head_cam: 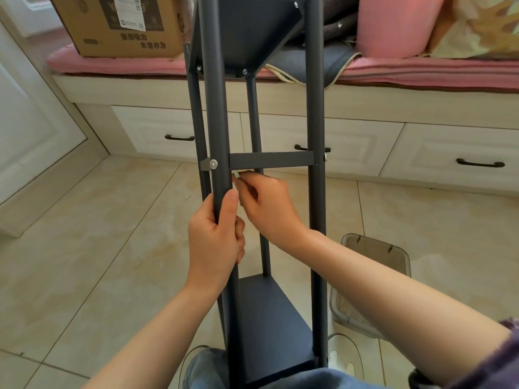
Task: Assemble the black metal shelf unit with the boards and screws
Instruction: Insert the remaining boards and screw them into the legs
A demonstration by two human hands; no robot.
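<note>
Over pale glossy floor tiles (112,234), the black metal shelf unit (269,318) of round matte tubes leans toward the person. Left hand (214,242) wraps a front tube below a silver round-headed screw (213,163); right hand (266,206) pinches a small silvery tool (236,174) under the flat crossbar (271,160).

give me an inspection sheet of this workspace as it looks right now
surface: beige tiled floor, bare patches showing.
job's things: black metal shelf unit lying tilted toward the camera; black crossbar between the posts; silver screw in the front post.
clutter: grey translucent plastic bin beside the frame.
hands: left hand grips the front post; right hand pinches a small silver metal tool under the crossbar.
cables: nothing seen.
surroundings: brown cardboard box on a pink cushioned bench with white drawers.
</note>
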